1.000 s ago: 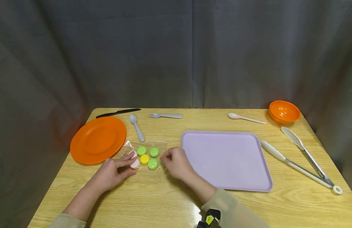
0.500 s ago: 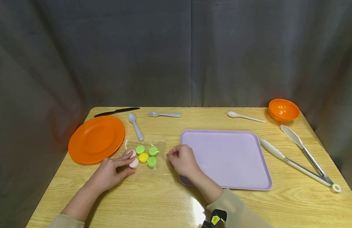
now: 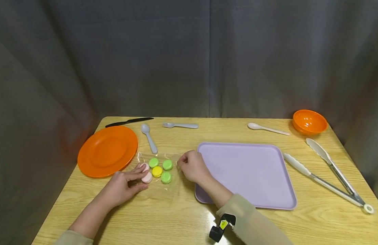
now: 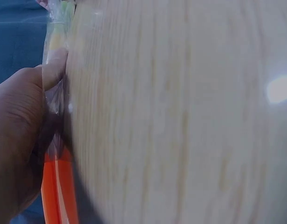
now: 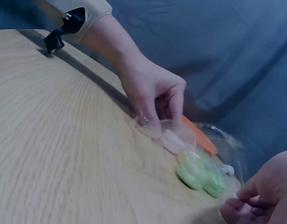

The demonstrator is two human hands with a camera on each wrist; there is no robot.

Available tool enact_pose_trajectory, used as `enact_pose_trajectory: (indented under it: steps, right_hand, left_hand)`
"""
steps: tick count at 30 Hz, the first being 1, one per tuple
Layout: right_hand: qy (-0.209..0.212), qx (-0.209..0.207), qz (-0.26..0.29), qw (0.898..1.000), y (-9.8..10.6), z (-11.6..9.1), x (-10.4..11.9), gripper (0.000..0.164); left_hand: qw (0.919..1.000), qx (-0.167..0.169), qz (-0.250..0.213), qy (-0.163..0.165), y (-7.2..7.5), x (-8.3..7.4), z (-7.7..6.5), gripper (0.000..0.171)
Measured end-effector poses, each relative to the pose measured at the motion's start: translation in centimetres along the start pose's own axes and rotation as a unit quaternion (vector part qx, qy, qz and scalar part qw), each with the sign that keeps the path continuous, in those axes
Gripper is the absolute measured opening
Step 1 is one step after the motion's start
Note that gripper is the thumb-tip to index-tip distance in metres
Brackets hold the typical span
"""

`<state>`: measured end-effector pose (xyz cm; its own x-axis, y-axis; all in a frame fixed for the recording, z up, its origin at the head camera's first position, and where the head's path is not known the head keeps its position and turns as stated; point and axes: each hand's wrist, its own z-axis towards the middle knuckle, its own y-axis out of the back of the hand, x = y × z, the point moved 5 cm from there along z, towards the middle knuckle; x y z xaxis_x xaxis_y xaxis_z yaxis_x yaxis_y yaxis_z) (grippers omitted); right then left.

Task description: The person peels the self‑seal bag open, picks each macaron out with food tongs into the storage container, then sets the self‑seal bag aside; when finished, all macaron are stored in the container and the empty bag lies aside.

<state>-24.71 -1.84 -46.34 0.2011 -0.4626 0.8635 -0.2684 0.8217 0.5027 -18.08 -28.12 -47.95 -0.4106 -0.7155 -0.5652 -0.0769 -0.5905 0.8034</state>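
A clear plastic bag [image 3: 173, 156] lies on the table with several toy macarons showing through it. Green macarons [image 3: 167, 165] are on the right side, a yellow macaron [image 3: 157, 172] is in the middle, and pale pink macarons [image 3: 147, 177] are at the left. My left hand [image 3: 121, 185] grips the bag's left end, fingers over the pink macarons and thumb toward me. At the right edge of the plastic, my right hand [image 3: 192, 166] pinches with thumb and curled index finger. The left wrist view shows my left thumb [image 4: 55, 70] against the plastic.
An orange plate [image 3: 107, 151] sits left of the bag. Behind are a black knife [image 3: 129, 121], a grey spoon [image 3: 149, 139] and a grey fork [image 3: 180, 125]. A lilac tray [image 3: 244, 173], tongs [image 3: 330, 180], a pale spoon [image 3: 268, 128] and an orange bowl [image 3: 310, 122] are rightward.
My right hand has shifted along the bag's right edge, a little farther from me. The left hand and the macarons stay in nearly the same place.
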Motion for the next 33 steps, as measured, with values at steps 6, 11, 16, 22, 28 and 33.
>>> enact_pose_trajectory:
  steps: [6,11,16,22,28,33]
  right_hand:
    - [-0.028,-0.008,0.087,0.996,0.5,-0.3,-0.7,0.017]
    - [-0.049,-0.009,0.152,0.987,0.7,-0.7,-1.1,0.016]
    - [-0.019,-0.018,0.039,0.999,1.1,-0.3,-0.6,0.014]
    - [0.013,-0.017,-0.028,0.999,0.6,1.0,-0.2,0.011]
    - [0.001,-0.035,-0.007,0.999,0.9,1.0,-0.8,0.017]
    - [-0.018,-0.058,0.051,0.997,1.9,0.6,-1.2,0.019]
  left_hand:
    - [0.9999,-0.007,0.011,0.011,0.2,0.2,-0.4,0.051]
    - [0.9999,-0.002,0.007,0.011,0.3,0.3,-0.3,0.051]
    - [1.0000,-0.002,0.003,0.005,0.2,0.2,-0.1,0.052]
    - [1.0000,0.001,-0.003,0.003,-0.3,0.1,-0.2,0.050]
    - [1.0000,0.002,-0.008,-0.003,-0.6,-0.1,0.0,0.051]
    - [1.0000,-0.004,-0.004,-0.004,-0.2,-0.1,0.0,0.051]
